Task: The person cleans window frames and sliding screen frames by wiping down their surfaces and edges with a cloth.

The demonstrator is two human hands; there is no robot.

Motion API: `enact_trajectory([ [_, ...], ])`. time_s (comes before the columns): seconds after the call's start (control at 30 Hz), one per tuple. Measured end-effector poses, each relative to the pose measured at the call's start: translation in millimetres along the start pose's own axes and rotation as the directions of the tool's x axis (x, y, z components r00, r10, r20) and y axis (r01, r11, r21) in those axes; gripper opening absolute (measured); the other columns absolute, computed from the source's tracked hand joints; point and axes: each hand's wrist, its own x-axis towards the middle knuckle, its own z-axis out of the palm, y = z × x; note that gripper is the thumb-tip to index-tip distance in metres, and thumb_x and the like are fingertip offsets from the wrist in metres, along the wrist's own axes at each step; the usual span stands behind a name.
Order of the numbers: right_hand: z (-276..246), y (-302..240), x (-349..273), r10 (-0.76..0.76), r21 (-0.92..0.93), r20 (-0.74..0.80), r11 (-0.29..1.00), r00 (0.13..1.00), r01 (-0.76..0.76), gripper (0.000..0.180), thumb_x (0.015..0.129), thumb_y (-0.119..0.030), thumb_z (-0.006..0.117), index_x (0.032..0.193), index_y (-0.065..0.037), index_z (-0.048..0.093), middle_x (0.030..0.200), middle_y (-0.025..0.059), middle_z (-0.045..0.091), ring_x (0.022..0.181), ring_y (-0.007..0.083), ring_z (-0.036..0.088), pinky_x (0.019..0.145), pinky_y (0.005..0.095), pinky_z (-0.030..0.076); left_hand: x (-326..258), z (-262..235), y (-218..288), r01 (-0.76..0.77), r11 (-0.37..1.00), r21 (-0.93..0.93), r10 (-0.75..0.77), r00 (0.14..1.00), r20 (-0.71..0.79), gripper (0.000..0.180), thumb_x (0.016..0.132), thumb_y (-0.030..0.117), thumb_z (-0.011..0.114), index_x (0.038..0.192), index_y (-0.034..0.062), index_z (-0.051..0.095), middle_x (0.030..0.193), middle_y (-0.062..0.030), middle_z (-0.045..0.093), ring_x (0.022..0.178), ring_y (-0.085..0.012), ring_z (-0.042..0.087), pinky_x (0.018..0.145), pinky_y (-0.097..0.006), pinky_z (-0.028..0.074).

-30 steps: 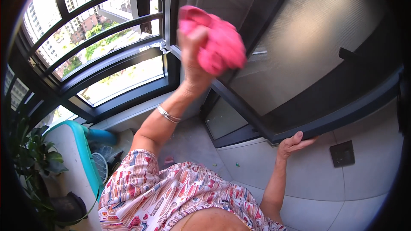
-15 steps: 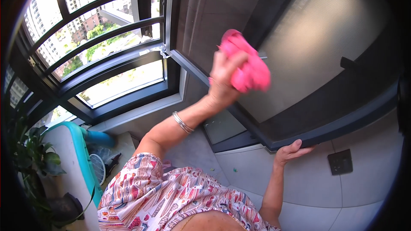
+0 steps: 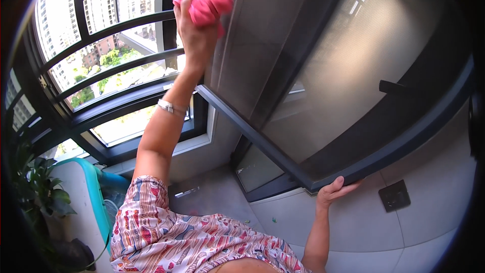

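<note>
My left hand [image 3: 196, 33], raised at the upper left, is closed round a bunched pink cloth [image 3: 209, 4]. The cloth is close to the hinged side of a dark-framed window sash [image 3: 262, 144] that stands swung inward; whether it touches the pane [image 3: 348, 81] I cannot tell. Low on the right, my right hand [image 3: 333, 192] holds the sash's bottom edge near its corner, the thumb at the rim and the fingers along the underside. A short dark handle [image 3: 391, 87] sticks out from the sash's far-right part.
Dark window bars [image 3: 126, 23] cross the opening at the left, with buildings and trees beyond. A turquoise-edged white stand [image 3: 96, 187] and a leafy plant [image 3: 48, 187] are at the lower left. A dark socket plate [image 3: 394, 196] sits on the pale tiled wall.
My left hand has swept up and to the left with the pink cloth, from the middle of the sash toward its hinged side. My right hand stays at the bottom edge.
</note>
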Motion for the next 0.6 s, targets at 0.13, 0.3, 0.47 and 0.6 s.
enact_trajectory([
  [0.13, 1, -3, 1, -0.021, 0.002, 0.003, 1.0, 1.0, 0.021, 0.064, 0.092, -0.023, 0.041, 0.139, 0.011, 0.015, 0.137, 0.0301, 0.028, 0.123, 0.0352, 0.04, 0.1, 0.0385, 0.036, 8, 36, -29, -0.036, 0.991, 0.127, 0.031, 0.998, 0.046, 0.051, 0.065, -0.003, 0.063, 0.114, 0.0071, 0.053, 0.109, -0.019, 0.051, 0.102, -0.0391, 0.052, 0.087, -0.045, 0.043],
  [0.3, 1, -3, -2, -0.026, -0.012, -0.008, 1.0, 1.0, 0.026, 0.064, 0.092, -0.022, 0.04, 0.139, 0.012, 0.014, 0.138, 0.0301, 0.026, 0.124, 0.0363, 0.038, 0.102, 0.0395, 0.034, -45, 58, 96, -0.029, 0.987, -0.158, 0.052, 0.988, 0.142, 0.052, 0.058, 0.002, 0.072, 0.108, 0.0065, 0.056, 0.103, -0.0182, 0.052, 0.093, -0.038, 0.053, 0.083, -0.044, 0.045],
  [0.47, -4, 12, -16, 0.043, 0.005, 0.052, 0.999, 0.998, -0.043, 0.055, 0.094, -0.022, 0.04, 0.138, 0.007, 0.023, 0.139, 0.025, 0.032, 0.126, 0.0329, 0.036, 0.104, 0.0386, 0.032, -125, 72, 209, -0.097, 0.825, -0.556, 0.329, 0.883, 0.334, 0.032, 0.07, 0.016, 0.068, 0.1, 0.0091, 0.061, 0.096, -0.0132, 0.053, 0.086, -0.0298, 0.054, 0.072, -0.041, 0.043],
  [0.6, 0, -3, -12, 0.21, 0.021, 0.185, 0.976, 0.96, -0.217, 0.05, 0.094, -0.022, 0.042, 0.135, 0.004, 0.031, 0.136, 0.0223, 0.039, 0.122, 0.0305, 0.042, 0.1, 0.0407, 0.035, -139, 63, 224, -0.066, 0.674, -0.736, 0.531, 0.735, 0.421, 0.033, 0.073, 0.011, 0.062, 0.106, 0.0125, 0.059, 0.093, -0.0124, 0.05, 0.08, -0.0274, 0.05, 0.069, -0.039, 0.041],
])
